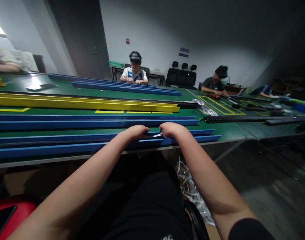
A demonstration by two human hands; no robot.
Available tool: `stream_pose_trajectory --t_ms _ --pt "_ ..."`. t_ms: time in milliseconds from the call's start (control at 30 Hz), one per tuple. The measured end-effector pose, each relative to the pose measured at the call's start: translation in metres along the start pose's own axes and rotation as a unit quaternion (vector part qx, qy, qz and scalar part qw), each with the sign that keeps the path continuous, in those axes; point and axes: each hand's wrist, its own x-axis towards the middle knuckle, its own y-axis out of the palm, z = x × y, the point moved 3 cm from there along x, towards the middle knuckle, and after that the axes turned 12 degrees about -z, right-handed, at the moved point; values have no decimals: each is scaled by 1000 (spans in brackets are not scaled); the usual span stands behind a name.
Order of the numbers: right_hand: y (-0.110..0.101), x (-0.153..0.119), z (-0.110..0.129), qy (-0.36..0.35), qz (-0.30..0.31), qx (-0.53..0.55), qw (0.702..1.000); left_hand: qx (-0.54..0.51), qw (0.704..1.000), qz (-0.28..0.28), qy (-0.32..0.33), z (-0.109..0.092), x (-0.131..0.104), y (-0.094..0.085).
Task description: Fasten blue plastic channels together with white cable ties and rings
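Nearest to me on the table lie two long blue channels (54, 146), running side to side. My left hand (139, 131) is over them with its fingers curled down and closed; what its fingertips hold, if anything, is hidden. A short gap away, my right hand (169, 129) is closed, with a thin white strip (157, 135) at its fingertips. The strip points toward my left hand above the channel's trough. Whether its far end touches the channel is too small to tell.
Behind are more blue channels (92, 124), yellow channels (84, 104) and a black slatted strip (227, 119) on the green table (230, 131). Co-workers (135, 71) sit across it. White strip scraps (190, 183) lie below on my right; a red seat (19, 210) is at lower left.
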Motion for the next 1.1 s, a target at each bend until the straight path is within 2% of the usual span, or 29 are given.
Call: stream_pose_trajectory --t_ms 167,300,467,700,1000,1100 --pt "6 13 17 -1 -2 -18 1000 -13 997 19 -74 51 -40 -17" --pt "13 20 29 62 -28 -33 997 5 994 19 -104 61 -51 -23" --pt "17 19 39 90 -47 -39 994 35 993 33 -107 54 -43 -19" --pt "17 21 46 105 -40 -44 993 36 994 45 -97 44 -34 -18" --pt "20 20 47 117 -43 -32 992 23 999 21 -44 -10 11 -3" --pt "20 19 47 117 -45 -28 992 0 1000 17 -26 -21 20 2"
